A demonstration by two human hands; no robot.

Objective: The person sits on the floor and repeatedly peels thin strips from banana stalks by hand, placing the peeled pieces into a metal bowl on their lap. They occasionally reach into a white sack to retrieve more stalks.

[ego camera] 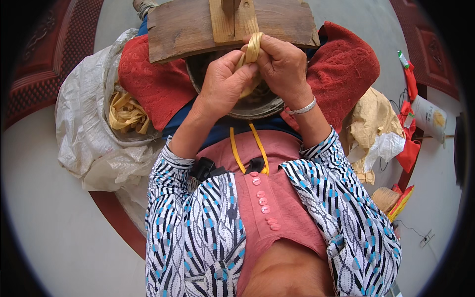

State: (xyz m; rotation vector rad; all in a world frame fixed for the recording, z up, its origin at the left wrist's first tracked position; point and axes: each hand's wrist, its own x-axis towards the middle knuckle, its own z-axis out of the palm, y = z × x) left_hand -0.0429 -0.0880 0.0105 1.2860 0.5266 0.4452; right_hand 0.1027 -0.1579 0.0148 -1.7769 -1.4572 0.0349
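Note:
A glossy pale-yellow strip (254, 48), folded or looped into a band, is pinched between my two hands in front of the wooden board. My left hand (227, 80) grips its lower left part between thumb and fingers. Around the upper right part of the loop, my right hand (284, 65) has its fingers closed, with a woven band on the wrist. More of the strip hangs below the hands, partly hidden by them. Beneath them is a round dark vessel (259, 113) between my legs; its contents are mostly hidden.
A wooden board (182, 31) with an upright post (231, 4) stands across the vessel. Red cloth (341, 70) covers both knees. At left, a white woven sack (83, 100) holds crumpled yellow strips (126, 111). Brown paper (374, 122) and red packaging (407, 156) lie at right.

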